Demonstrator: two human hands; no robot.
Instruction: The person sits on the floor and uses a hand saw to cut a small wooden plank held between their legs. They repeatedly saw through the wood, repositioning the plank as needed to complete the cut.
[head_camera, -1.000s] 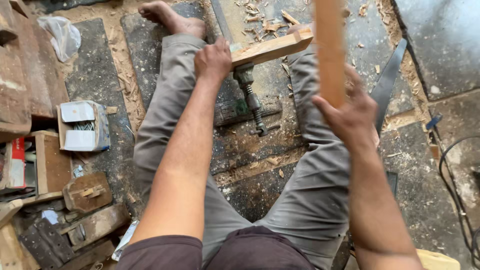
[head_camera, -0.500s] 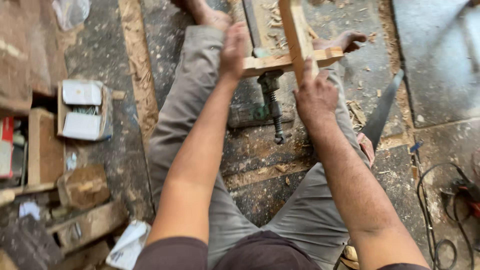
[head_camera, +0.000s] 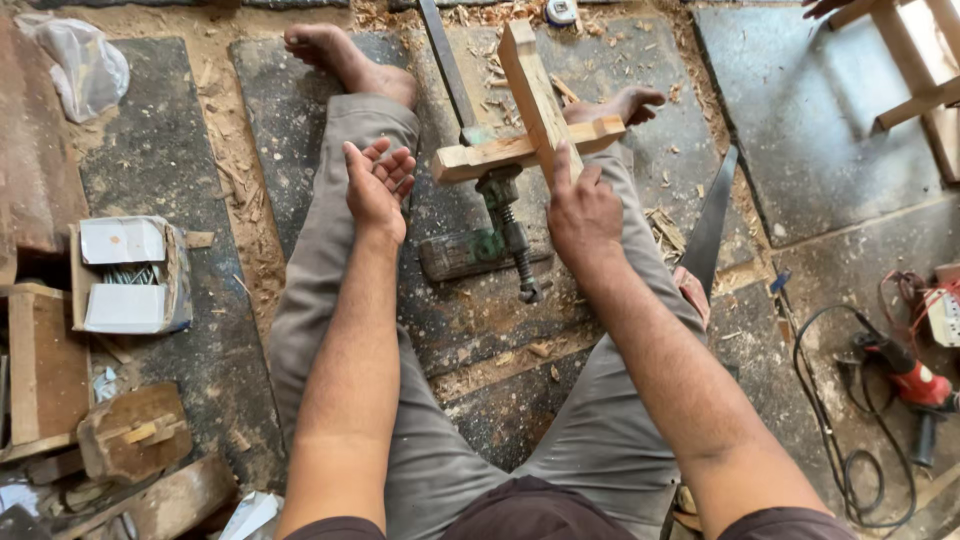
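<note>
I sit on the floor with my legs spread. A wooden cross made of two joined pieces (head_camera: 525, 110) lies between my knees, over a metal clamp (head_camera: 510, 235). My right hand (head_camera: 583, 212) rests on the upright piece at the joint, fingers gripping it. My left hand (head_camera: 378, 183) is off the wood, palm up with fingers curled apart, holding nothing, just left of the crosspiece's end.
A hand saw (head_camera: 712, 225) lies by my right leg. A box of nails (head_camera: 128, 273) and wood blocks (head_camera: 130, 432) sit at the left. A red power tool (head_camera: 905, 375) with cable lies at the right. A wooden frame (head_camera: 915, 60) stands top right.
My left hand has let go of the crosspiece and turned palm up. The wooden cross has come down lower onto the floor, and my right hand slid to its joint.
</note>
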